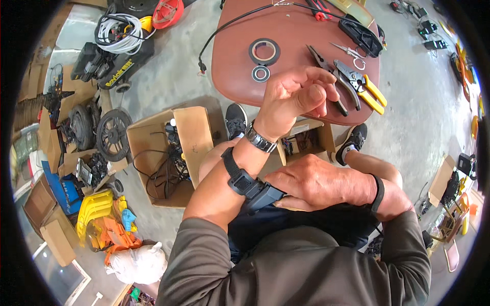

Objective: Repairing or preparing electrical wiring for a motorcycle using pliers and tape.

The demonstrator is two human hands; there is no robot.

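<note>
My left hand (293, 97) is raised palm up over the near edge of a brown, round-cornered table (229, 66), fingers loosely bent and empty. A metal-banded watch (260, 138) circles its wrist. Lower on the same forearm sits a black strapped device (263, 195), which the fingers of my right hand (324, 181) grip at its end. Those fingertips are partly hidden. Beyond my left hand lie yellow-handled wire strippers (375, 97), dark-jawed pliers (317, 55) partly covered by the hand, small scissors (352, 52), a black tape roll (276, 52) and a smaller ring-shaped roll (254, 74).
A black cable (219, 36) crosses the table top. Left of my legs stands an open cardboard box (196, 148) with cables; another box (311, 126) sits under the table edge. Wheels (113, 135), yellow and orange parts (94, 214) and a white bag (138, 262) lie farther left.
</note>
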